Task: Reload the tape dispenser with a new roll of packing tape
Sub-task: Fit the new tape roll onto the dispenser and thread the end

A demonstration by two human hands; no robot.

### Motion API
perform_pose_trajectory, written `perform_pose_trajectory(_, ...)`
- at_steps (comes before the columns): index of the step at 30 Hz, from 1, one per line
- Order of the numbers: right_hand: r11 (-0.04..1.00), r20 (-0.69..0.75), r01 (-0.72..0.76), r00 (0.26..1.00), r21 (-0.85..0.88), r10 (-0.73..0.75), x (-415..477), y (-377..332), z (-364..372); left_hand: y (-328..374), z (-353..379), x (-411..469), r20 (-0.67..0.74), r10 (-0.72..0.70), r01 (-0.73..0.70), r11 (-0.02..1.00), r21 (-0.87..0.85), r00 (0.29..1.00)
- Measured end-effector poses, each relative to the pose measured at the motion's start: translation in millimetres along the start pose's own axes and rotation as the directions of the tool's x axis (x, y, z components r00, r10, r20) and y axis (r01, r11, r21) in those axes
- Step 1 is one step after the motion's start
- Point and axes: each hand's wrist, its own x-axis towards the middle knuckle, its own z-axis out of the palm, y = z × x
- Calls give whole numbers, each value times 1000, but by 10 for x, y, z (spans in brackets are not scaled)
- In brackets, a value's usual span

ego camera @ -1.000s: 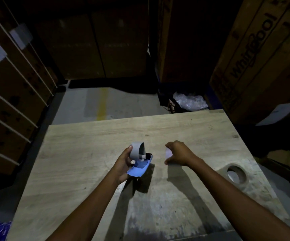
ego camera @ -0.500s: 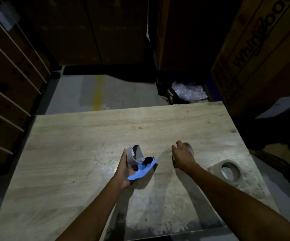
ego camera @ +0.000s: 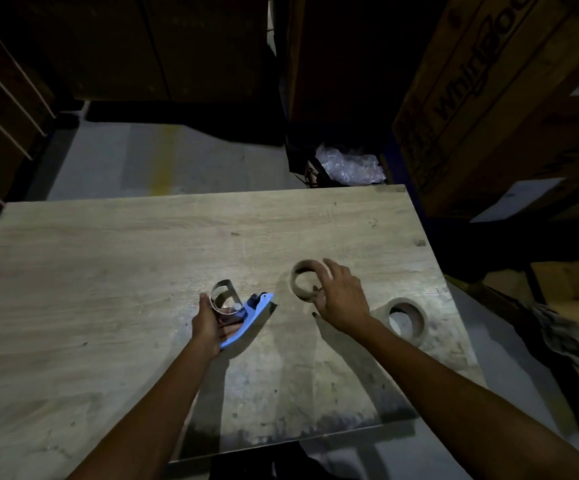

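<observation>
My left hand (ego camera: pixel 210 323) grips a blue tape dispenser (ego camera: pixel 251 315) just above the wooden table (ego camera: pixel 108 254). The dispenser's bare grey metal roll holder (ego camera: pixel 224 294) points up. To its right, my right hand (ego camera: pixel 341 299) holds a thin brown cardboard ring (ego camera: pixel 300 284) by its right edge. The ring is tilted, with its lower edge at the table. A full roll of brown packing tape (ego camera: pixel 407 320) lies flat near the table's right edge, just right of my right wrist and untouched.
A large printed cardboard box (ego camera: pixel 489 98) stands at the right beyond the table. Crumpled clear plastic (ego camera: pixel 350 164) lies past the far edge. Shelving (ego camera: pixel 0 98) runs along the left. A striped cloth (ego camera: pixel 558 336) lies off the table's right side.
My right hand has shifted a little right of the dispenser and turned, so the cardboard ring now shows in its fingers. My left hand still holds the dispenser. The camera has tilted down.
</observation>
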Motion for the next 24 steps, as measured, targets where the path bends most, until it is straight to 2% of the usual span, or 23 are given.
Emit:
perform_pose_trajectory(2, 987, -94, -140, 985, 76, 147, -121, 179, -21, -20, -6, 50, -123, 67, -60, 996, 60, 990)
perform_pose_trajectory(4, 945, -176, -296, 932, 139, 317, -286, 366, -37, -9, 36, -32, -247, 185, -145, 974, 173, 951)
perform_pose_trajectory(6, 899, -210, -409, 875, 159, 436, -456, 539, -20, -7, 80, -110, -310, 298, -207, 933, 295, 903)
perform_pose_trajectory(8, 860, -196, -489, 838, 144, 509, -616, 661, 38, -20, 87, -156, -323, 379, -235, 883, 406, 867)
perform_pose_trajectory(13, 790, -90, -610, 785, 59, 613, -796, 712, 187, -21, -55, -105, -344, 540, -169, 689, 705, 768)
perform_pose_trajectory(15, 780, -56, -622, 778, 71, 626, -812, 661, 207, -31, -98, -132, -243, 660, -242, 554, 796, 711)
perform_pose_trajectory(16, 781, -33, -616, 782, 101, 622, -824, 622, 190, -26, -124, -166, -145, 728, -295, 441, 848, 670)
perform_pose_trajectory(18, 772, 4, -619, 780, 144, 626, -828, 566, 151, 20, -181, -208, 155, 823, -412, 103, 906, 546)
perform_pose_trajectory(20, 761, 12, -635, 769, 129, 640, -817, 522, 92, 110, -228, -205, 435, 773, -474, -199, 858, 462)
perform_pose_trajectory(22, 788, -7, -599, 795, 139, 606, -790, 457, 91, 208, -237, -179, 586, 660, -499, -348, 794, 471)
perform_pose_trajectory(24, 822, -42, -549, 828, 150, 560, -743, 326, 116, 297, -220, -169, 636, 566, -494, -406, 769, 524)
